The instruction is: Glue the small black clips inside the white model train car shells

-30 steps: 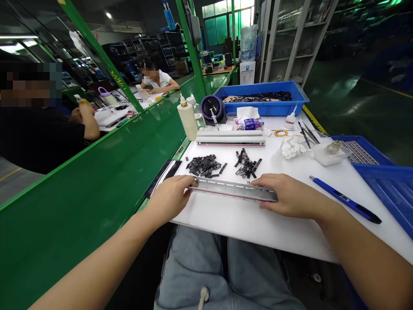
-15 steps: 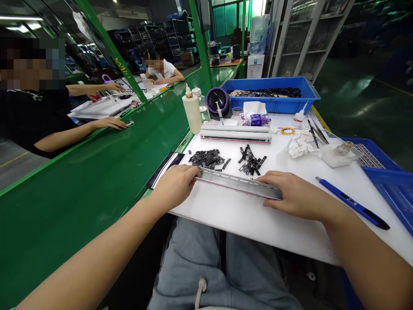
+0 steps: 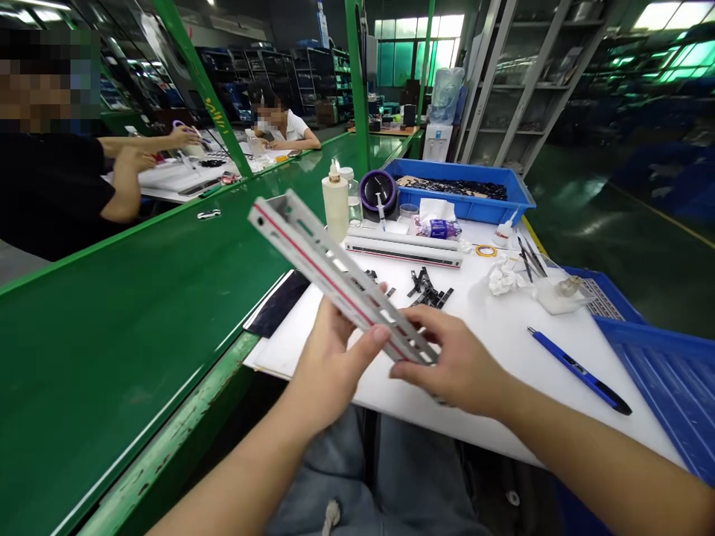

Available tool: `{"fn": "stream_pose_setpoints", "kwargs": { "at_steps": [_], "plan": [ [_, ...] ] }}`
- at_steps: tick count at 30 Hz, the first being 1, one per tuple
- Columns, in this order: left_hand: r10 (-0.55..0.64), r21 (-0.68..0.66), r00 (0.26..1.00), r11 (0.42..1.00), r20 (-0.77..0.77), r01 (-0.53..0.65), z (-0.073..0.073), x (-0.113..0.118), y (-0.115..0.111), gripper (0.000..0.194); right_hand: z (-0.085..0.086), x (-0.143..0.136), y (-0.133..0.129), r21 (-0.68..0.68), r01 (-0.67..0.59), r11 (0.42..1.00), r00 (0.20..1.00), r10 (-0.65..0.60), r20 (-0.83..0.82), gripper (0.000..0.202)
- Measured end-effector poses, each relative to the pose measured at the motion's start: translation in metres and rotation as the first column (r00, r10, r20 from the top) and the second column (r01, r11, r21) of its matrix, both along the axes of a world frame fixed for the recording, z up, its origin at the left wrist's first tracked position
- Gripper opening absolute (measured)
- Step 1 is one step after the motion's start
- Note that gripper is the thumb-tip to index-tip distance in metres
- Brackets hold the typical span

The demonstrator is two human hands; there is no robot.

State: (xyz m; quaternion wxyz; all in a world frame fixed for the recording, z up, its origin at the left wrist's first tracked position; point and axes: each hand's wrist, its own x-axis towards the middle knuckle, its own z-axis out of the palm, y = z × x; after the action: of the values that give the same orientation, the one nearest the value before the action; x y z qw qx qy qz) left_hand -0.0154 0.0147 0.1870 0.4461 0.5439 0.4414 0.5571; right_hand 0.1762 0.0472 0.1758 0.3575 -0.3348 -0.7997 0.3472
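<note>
I hold a long pale-grey model train carriage shell (image 3: 318, 266), open like a channel, with rectangular window slots and a red stripe along its side. It is tilted above the white work board, its far end raised to the left. My left hand (image 3: 335, 365) is closed around its middle, thumb on the near side. My right hand (image 3: 455, 361) grips the lower end between thumb and fingers. Behind it lie small black pieces (image 3: 429, 289) in a pile; another pile is mostly hidden by the shell. A similar white shell (image 3: 402, 251) lies farther back.
A blue pen-like tool (image 3: 578, 371) lies right, near crumpled tissue (image 3: 503, 278), tweezers (image 3: 533, 257) and a tape roll (image 3: 485, 251). At the back stand a squeeze bottle (image 3: 335, 205) and a blue bin (image 3: 463, 203). A green bench (image 3: 167, 298) runs left, with co-workers beyond.
The shell has been lifted off low over the board and turned, its left end now raised. My left hand has slid from that end to the middle, closer to my right hand.
</note>
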Motion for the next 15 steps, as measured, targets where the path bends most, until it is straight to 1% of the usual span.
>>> {"fn": "stream_pose_setpoints", "kwargs": {
  "at_steps": [1, 3, 4, 5, 6, 7, 8, 9, 10, 11, 12, 13, 14, 15],
  "plan": [
    [0.035, 0.003, 0.999, 0.999, 0.029, -0.035, 0.009, 0.008, 0.003, 0.053, -0.002, -0.007, 0.0, 0.071, -0.033, 0.997, 0.999, 0.036, -0.033, 0.054],
    [0.088, 0.048, 0.996, 0.995, -0.015, -0.087, 0.031, 0.013, 0.01, 0.043, -0.006, -0.004, 0.007, 0.192, -0.08, 0.978, 0.993, 0.095, -0.071, 0.058],
    [0.098, 0.101, 0.992, 0.991, -0.08, -0.09, 0.043, 0.01, 0.014, 0.04, -0.008, 0.004, 0.013, 0.225, -0.065, 0.972, 0.993, 0.085, -0.08, 0.054],
    [0.084, 0.145, 0.982, 0.988, -0.169, -0.06, 0.055, 0.004, 0.017, 0.038, -0.01, 0.016, 0.02, 0.228, -0.02, 0.973, 0.997, 0.038, -0.074, 0.046],
    [0.067, 0.182, 0.96, 0.983, -0.271, -0.018, 0.066, -0.004, 0.021, 0.036, -0.012, 0.029, 0.027, 0.208, 0.054, 0.977, 0.998, -0.045, -0.046, 0.035],
    [0.043, 0.203, 0.911, 0.978, -0.41, 0.045, 0.075, -0.012, 0.024, 0.033, -0.014, 0.042, 0.033, 0.174, 0.125, 0.977, 0.992, -0.129, 0.014, 0.024],
    [0.007, 0.177, 0.813, 0.977, -0.582, 0.118, 0.081, -0.02, 0.027, 0.033, -0.016, 0.054, 0.039, 0.14, 0.168, 0.976, 0.978, -0.182, 0.099, 0.015],
    [-0.026, 0.147, 0.684, 0.97, -0.729, 0.193, 0.083, -0.027, 0.03, 0.036, -0.018, 0.062, 0.044, 0.109, 0.176, 0.978, 0.961, -0.195, 0.194, 0.01],
    [-0.055, 0.111, 0.544, 0.957, -0.837, 0.268, 0.081, -0.033, 0.034, 0.041, -0.02, 0.067, 0.047, 0.08, 0.154, 0.985, 0.943, -0.171, 0.285, 0.009],
    [-0.089, 0.058, 0.408, 0.941, -0.909, 0.333, 0.074, -0.039, 0.037, 0.045, -0.022, 0.07, 0.049, 0.052, 0.112, 0.992, 0.924, -0.123, 0.363, 0.011],
    [-0.119, 0.002, 0.295, 0.925, -0.948, 0.38, 0.065, -0.044, 0.04, 0.05, -0.023, 0.07, 0.05, 0.027, 0.073, 0.997, 0.903, -0.078, 0.421, 0.014],
    [-0.159, -0.064, 0.21, 0.915, -0.965, 0.399, 0.052, -0.049, 0.043, 0.053, -0.025, 0.068, 0.05, 0.006, 0.054, 0.999, 0.885, -0.051, 0.464, 0.015],
    [-0.205, -0.133, 0.143, 0.907, -0.968, 0.4, 0.039, -0.055, 0.046, 0.056, -0.025, 0.065, 0.05, -0.016, 0.061, 0.998, 0.868, -0.045, 0.495, 0.013],
    [-0.227, -0.171, 0.103, 0.906, -0.969, 0.388, 0.025, -0.061, 0.048, 0.058, -0.025, 0.061, 0.049, -0.036, 0.086, 0.996, 0.851, -0.055, 0.523, 0.009]
  ]
}}
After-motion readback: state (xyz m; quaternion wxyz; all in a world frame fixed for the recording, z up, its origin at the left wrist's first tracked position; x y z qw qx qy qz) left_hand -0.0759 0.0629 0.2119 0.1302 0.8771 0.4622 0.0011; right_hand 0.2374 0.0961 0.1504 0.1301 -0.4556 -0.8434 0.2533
